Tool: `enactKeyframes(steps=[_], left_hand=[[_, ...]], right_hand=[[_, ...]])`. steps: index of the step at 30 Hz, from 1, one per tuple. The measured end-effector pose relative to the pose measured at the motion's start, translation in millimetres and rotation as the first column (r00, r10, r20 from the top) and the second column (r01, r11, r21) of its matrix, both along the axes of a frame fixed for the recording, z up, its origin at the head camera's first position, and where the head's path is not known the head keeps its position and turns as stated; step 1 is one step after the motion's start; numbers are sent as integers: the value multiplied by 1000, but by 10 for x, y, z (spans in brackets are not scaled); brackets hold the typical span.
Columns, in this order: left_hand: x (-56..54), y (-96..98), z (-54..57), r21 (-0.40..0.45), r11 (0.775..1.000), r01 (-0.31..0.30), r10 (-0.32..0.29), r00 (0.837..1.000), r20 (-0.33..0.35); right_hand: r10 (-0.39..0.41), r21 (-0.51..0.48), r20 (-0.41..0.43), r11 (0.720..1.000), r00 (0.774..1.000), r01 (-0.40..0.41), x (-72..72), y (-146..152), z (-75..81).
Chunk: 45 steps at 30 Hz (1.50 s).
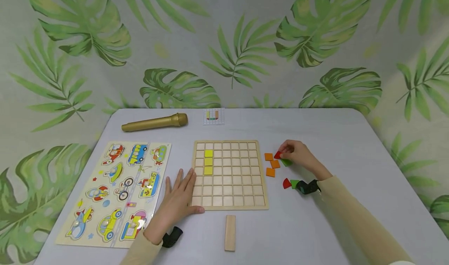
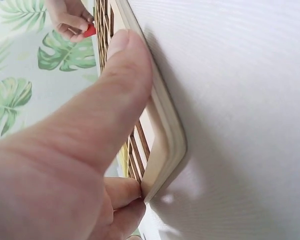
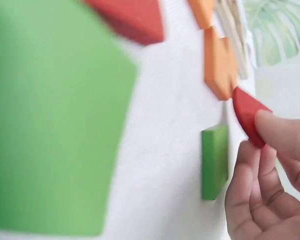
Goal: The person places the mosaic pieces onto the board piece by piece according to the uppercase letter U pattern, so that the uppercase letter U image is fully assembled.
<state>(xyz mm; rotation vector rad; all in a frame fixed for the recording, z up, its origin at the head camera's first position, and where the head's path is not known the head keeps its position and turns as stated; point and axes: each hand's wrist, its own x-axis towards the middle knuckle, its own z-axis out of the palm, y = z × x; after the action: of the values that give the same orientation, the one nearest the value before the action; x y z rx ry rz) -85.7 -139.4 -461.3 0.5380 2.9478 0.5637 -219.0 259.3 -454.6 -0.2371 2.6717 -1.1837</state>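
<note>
My right hand pinches a red quarter-round tile between thumb and fingers, right of the wooden grid board. Below the fingers, a green tile lies on the table. Several orange square tiles lie between that hand and the board. My left hand rests at the board's near-left corner, fingers straight along the left side and the thumb on the front edge. Three yellow squares stand in one column of the grid. Nearer the right wrist are another red tile and a green tile.
A picture puzzle board lies to the left. Behind it is a gold microphone, and a small pattern card lies at the table's back edge. One wooden strip lies in front of the grid board.
</note>
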Motion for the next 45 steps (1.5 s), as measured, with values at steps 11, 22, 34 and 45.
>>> enactKeyframes(steps=[11,22,34,45], left_hand=[[-12,9,-4,4,1000,-11,11,1000,19],[-15,18,-13,13,1000,-22,21,999,34],[0,24,-4,15,1000,-24,24,999,45],[-7,11,18,14,1000,-16,16,999,37]], right_hand=[[132,-242,23,963,991,-122,72,-205,137],[262,-345,88,913,961,-218,220,-731,183],[420,-372,8,844,907,-387,291,-1247,98],[390,-272,10,887,921,-373,361,-1663,84]])
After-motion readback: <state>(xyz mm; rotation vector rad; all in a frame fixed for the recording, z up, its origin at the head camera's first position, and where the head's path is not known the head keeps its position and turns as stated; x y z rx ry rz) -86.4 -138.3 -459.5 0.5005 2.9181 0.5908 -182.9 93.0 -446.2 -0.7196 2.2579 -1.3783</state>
